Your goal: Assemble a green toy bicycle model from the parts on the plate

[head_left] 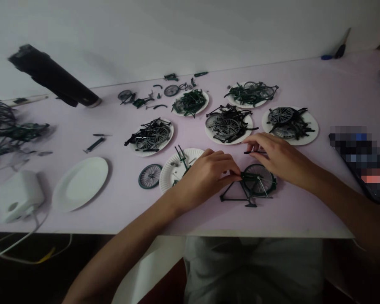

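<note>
A small model bicycle frame [236, 199] with one spoked wheel [259, 180] fitted lies near the front of the table. My left hand [209, 171] pinches the upper part of this frame between thumb and fingers. Just above the wheel, my right hand [269, 154] holds a thin dark piece [252, 152] between thumb and fingers; its kind cannot be made out. Partly hidden behind my left hand is a white paper plate [167, 169] with a dark green fork [181, 157] and a few small parts. A loose wheel [150, 176] leans against or lies beside that plate.
Several paper plates [313, 126] heaped with dark bicycle parts stand farther back, with loose parts behind them. To the left are a bare white plate [80, 183], a white box with cables [19, 196] and a black cylinder [55, 76]. A phone [364, 164] lies right.
</note>
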Motion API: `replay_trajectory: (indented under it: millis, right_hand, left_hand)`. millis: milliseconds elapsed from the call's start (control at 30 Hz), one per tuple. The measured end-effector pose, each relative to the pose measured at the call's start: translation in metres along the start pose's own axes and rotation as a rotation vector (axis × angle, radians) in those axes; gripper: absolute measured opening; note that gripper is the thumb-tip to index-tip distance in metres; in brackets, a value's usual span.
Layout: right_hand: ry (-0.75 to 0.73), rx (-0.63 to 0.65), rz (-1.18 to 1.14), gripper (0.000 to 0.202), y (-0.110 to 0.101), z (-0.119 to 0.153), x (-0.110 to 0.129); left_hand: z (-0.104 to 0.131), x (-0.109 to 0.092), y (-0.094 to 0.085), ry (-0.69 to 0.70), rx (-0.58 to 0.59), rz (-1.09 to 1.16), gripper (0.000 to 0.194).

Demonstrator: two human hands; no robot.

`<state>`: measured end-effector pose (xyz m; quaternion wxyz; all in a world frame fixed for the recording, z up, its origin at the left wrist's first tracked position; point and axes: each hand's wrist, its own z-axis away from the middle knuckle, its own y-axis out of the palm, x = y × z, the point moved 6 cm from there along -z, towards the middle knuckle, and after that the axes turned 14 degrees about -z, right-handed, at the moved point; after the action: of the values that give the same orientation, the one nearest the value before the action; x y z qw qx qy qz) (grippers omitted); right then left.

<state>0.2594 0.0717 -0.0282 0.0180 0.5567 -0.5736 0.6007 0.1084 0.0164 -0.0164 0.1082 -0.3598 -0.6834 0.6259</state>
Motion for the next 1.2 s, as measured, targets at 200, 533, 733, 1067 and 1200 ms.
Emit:
replay_trajectory:
  millis: [200, 533, 733, 1067, 1200]
  right_hand:
    - [-0.008, -0.012, 0.01, 0.026, -0.0006, -0.0005, 0.0006]
    - [-0.017, -0.005, 0.003, 0.024, 0.0001, 0.0009, 0.0007]
    - [-0.018, -0.005, -0.001, 0.025, 0.0008, 0.0006, -0.0003]
    - [-0.024, -0.005, 0.009, 0.026, 0.0021, 0.0, -0.0024]
    - [-0.017, -0.004, 0.014, 0.026, 0.0011, 0.0005, -0.0006]
  left_hand:
    - [0.0, 0.0012, 0.0022, -0.011, 0.017, -0.008, 0.003]
    - [0.0001, 0.0037, 0.004, -0.023, 0.025, -0.043, 0.008]
    - [-0.0007, 0.0037, 0.0032, -0.031, 0.026, -0.064, 0.005]
    - [-0.0011, 0.0033, 0.0034, -0.034, 0.03, -0.056, 0.005]
    - [-0.0006, 0.0033, 0.0013, -0.044, 0.042, -0.05, 0.004]
